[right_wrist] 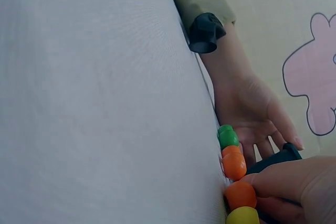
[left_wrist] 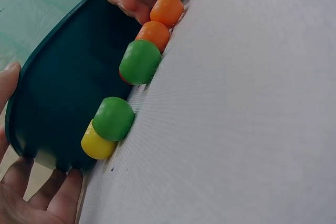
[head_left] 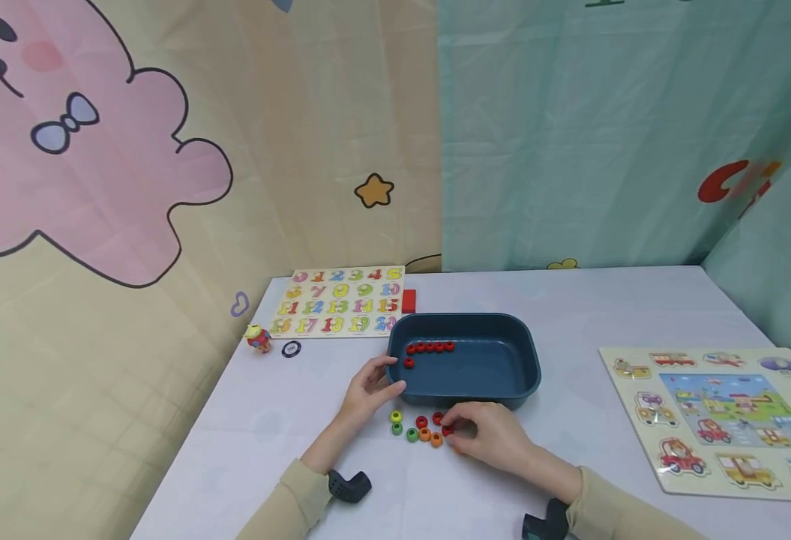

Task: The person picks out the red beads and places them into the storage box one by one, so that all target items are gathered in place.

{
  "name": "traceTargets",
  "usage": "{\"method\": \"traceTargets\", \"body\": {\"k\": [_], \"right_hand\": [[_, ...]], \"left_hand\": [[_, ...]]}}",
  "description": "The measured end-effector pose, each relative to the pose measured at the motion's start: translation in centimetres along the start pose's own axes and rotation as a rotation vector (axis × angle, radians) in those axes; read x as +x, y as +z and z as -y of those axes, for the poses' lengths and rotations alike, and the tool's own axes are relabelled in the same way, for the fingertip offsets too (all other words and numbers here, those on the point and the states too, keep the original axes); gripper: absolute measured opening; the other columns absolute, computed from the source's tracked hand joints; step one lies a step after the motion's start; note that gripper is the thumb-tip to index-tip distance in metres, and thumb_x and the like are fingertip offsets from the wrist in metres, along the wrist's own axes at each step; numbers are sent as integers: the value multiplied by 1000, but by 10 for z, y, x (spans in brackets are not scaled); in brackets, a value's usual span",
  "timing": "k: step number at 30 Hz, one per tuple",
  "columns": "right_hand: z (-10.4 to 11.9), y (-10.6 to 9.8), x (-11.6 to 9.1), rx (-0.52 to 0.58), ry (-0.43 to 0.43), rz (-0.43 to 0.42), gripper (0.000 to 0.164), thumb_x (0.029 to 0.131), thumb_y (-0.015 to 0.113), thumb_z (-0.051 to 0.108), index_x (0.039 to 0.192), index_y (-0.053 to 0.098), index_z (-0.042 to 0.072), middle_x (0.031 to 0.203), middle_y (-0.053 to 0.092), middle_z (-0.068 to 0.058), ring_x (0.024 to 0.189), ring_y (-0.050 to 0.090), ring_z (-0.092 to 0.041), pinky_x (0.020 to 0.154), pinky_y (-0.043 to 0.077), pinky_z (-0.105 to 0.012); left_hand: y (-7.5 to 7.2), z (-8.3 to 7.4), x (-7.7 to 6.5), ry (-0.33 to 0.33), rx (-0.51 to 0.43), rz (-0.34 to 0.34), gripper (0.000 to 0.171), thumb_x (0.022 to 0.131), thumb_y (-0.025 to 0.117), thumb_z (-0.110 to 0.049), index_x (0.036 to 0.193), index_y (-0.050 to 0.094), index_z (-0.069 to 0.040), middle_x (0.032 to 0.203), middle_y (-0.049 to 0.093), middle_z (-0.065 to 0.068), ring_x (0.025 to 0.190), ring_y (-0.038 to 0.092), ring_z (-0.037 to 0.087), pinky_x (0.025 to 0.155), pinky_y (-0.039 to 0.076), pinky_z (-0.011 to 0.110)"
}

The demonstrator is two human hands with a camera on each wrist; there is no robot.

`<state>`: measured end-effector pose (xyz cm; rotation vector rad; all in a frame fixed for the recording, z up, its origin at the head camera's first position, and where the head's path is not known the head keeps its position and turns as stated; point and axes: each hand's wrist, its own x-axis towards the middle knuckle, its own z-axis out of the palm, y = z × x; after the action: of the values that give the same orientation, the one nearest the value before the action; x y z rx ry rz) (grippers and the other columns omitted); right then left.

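Note:
My left hand (head_left: pixel 370 390) holds the left front corner of a dark blue tray (head_left: pixel 496 390), fingers against its outer wall. Inside, several red beads (head_left: pixel 430 347) form a row along the back left, and one more red bead (head_left: pixel 408 363) sits in front of them. My right hand (head_left: pixel 489 435) is at the table before the tray, thumb and forefinger pinching a red bead (head_left: pixel 447 430). Close by on the cloth lie a yellow bead (left_wrist: pixel 97 142), green beads (left_wrist: pixel 114 119), orange beads (head_left: pixel 436 439) and other red beads (head_left: pixel 421 422). The right fingers partly hide some beads.
Behind the tray lie a number puzzle board (head_left: pixel 337 301) and a red block (head_left: pixel 408 301). A small figurine (head_left: pixel 258 338) and a dark round disc (head_left: pixel 291 349) are at the left edge. A vehicle puzzle board (head_left: pixel 726 420) lies at the right. Printed curtains hang behind the table.

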<state>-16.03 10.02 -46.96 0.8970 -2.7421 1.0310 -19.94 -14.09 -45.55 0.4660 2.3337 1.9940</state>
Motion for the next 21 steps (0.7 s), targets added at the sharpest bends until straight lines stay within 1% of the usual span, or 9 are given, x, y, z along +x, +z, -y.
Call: {"method": "traceTargets", "body": {"k": [7, 13, 15, 18, 21], "right_hand": [[-1, 2, 0, 36, 40, -11, 18, 73, 72, 23, 88, 64, 27, 82, 59, 18, 72, 54, 1, 64, 49, -20], [2, 0, -1, 37, 23, 0, 19, 74, 72, 21, 91, 64, 24, 84, 60, 17, 73, 54, 0, 65, 50, -19], [5, -3, -1, 44, 17, 18, 21, 74, 71, 21, 94, 65, 22, 86, 60, 17, 73, 53, 0, 63, 49, -18], [13, -14, -1, 89, 1, 59, 24, 75, 71, 20, 98, 65, 20, 88, 61, 16, 69, 52, -1, 56, 47, -17], [22, -31, 4, 139, -50, 74, 25, 75, 71, 16, 99, 65, 19, 87, 62, 14, 62, 50, -3, 47, 44, -17]], "left_hand": [[0, 1, 0, 1, -5, -4, 52, 80, 67, -21, 123, 46, 0, 140, 31, 12, 125, 35, 24, 98, 35, 36], [0, 2, 0, 11, 5, -3, 51, 80, 67, -22, 122, 47, -1, 140, 32, 13, 125, 34, 24, 98, 35, 36], [0, 2, 0, 14, 7, -3, 51, 80, 67, -22, 122, 47, -1, 140, 32, 13, 126, 34, 24, 98, 35, 37], [0, 2, 1, 7, 5, -1, 50, 81, 66, -21, 123, 46, -1, 140, 32, 12, 125, 34, 24, 97, 36, 37], [0, 2, 1, -5, 4, 2, 50, 82, 65, -21, 123, 46, -1, 140, 31, 11, 125, 35, 24, 96, 37, 36]]}}
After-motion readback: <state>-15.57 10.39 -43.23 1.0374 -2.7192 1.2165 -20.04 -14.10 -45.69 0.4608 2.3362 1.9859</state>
